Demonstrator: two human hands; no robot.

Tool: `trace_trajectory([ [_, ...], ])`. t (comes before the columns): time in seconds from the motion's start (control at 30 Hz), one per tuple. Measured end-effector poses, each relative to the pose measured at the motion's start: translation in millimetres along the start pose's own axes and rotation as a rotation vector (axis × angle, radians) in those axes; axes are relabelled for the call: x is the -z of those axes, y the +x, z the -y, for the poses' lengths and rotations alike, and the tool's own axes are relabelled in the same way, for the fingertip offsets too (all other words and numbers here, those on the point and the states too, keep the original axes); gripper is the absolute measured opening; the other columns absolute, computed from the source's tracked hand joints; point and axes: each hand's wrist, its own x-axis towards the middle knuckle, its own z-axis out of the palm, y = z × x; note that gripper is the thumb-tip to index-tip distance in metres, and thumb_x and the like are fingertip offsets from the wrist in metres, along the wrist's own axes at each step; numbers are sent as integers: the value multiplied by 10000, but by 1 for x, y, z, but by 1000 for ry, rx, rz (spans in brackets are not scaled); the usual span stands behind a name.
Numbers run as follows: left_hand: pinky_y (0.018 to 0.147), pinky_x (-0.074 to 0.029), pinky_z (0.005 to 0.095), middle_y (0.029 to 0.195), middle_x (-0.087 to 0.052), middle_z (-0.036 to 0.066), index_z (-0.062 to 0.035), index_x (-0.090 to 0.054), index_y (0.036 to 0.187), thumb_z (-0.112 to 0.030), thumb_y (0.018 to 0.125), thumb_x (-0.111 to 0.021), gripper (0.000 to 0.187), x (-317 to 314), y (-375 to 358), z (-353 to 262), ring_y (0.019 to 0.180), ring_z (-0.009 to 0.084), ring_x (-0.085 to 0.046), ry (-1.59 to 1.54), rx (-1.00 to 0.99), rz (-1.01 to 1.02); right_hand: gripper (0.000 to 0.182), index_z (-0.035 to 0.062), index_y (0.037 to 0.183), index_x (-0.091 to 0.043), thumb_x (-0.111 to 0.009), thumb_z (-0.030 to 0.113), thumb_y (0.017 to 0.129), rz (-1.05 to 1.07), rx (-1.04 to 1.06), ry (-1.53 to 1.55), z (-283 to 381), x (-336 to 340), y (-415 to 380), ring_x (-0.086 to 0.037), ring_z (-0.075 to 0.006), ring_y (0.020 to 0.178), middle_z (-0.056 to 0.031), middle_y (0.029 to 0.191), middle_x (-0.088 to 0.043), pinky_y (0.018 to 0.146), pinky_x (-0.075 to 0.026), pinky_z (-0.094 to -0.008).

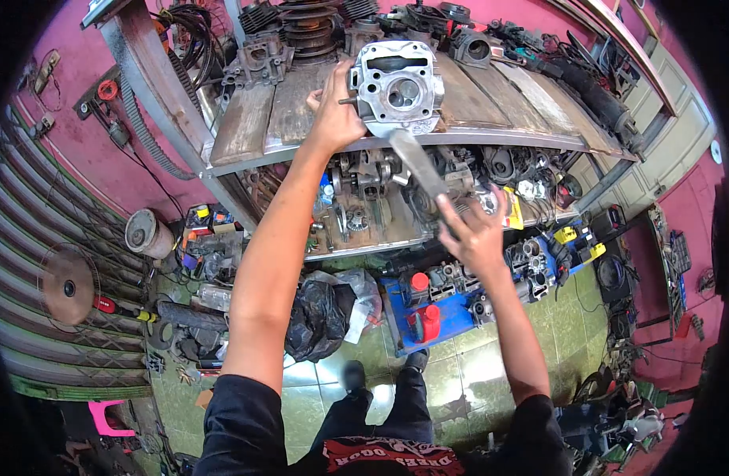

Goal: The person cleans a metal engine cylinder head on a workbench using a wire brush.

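A grey metal engine cylinder head (pixel 372 105) stands tilted up at the front edge of the wooden shelf, its round combustion chamber and ports facing me. My left hand (pixel 338 115) grips its left side, the fingers partly hidden behind it. A short stud sticks out of the part beside that hand. In my right hand (pixel 477 236) is a flat metal file (pixel 417 164), slightly blurred. The index finger points along the file, and the other fingers curl near its handle end. The file's far tip is at the cylinder head's lower edge; whether it touches cannot be made out.
Finned cylinders (pixel 309 28) and other engine parts line the back of the wooden shelf (pixel 479 103). More parts fill the lower shelf (pixel 396 232). On the floor are a blue tray (pixel 396 317) with a red bottle (pixel 428 324), a black plastic bag (pixel 321 317) and a fan (pixel 69 287).
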Motion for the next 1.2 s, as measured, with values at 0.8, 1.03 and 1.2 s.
trace_trajectory([
  [0.8,1106,-246,553,1534,-485,119,-150,-365,1529,-102,699,-787,933,0,0,-13,1444,310,-448,29,42,8,752,299,1450,-637,-846,247,730,31,154,34,-33,9,29,-650,-208,937,-17,741,-612,1168,-315,-670],
  [1.03,1109,-246,544,1532,-488,132,-147,-353,1544,-105,704,-795,950,-1,1,-11,1449,311,-443,2,66,32,753,292,1453,-632,-850,249,733,29,151,53,-31,0,34,-655,-211,909,-17,762,-614,1157,-330,-675],
  [1.2,1129,-250,564,1523,-496,150,-131,-317,1559,-227,716,-852,1003,-4,4,-2,1467,322,-438,-48,121,25,791,285,1453,-633,-861,251,696,35,166,19,-52,12,28,-660,-222,925,-18,789,-631,1158,-325,-672],
])
